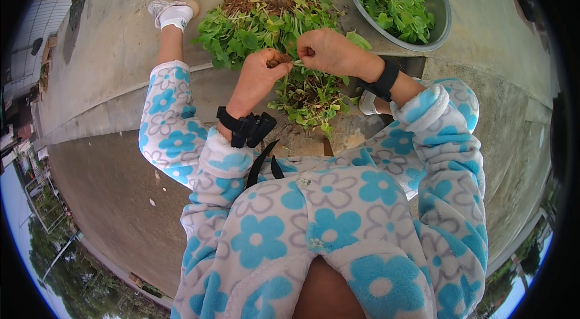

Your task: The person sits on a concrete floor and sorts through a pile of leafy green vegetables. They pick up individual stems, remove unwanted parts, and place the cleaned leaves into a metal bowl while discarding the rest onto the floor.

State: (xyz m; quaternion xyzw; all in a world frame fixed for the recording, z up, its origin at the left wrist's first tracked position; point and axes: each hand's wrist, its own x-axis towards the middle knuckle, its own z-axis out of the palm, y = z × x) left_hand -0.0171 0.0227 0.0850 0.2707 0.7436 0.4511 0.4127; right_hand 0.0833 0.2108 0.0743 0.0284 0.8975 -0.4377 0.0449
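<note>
My left hand [257, 75] grips the brown, soil-covered root end of a small leafy green plant [297, 63]. Close on its right, my right hand [328, 52] pinches the same plant's pale stem, so its leaves are mostly hidden behind my fingers. Beyond both hands lies a broad heap of uprooted leafy greens [247, 36], with soil and roots along its far edge. Below my hands is a smaller pile of leaves and root scraps [312, 97], some of it yellowed. At the upper right, a metal basin [442, 24] holds loose green leaves [394, 6].
A concrete ledge [122, 51] carries the heap and the basin, with a step edge running beneath my hands. My left foot [174, 11] rests left of the heap; my right shoe [368, 103] is beside the smaller pile. Black bands circle both wrists.
</note>
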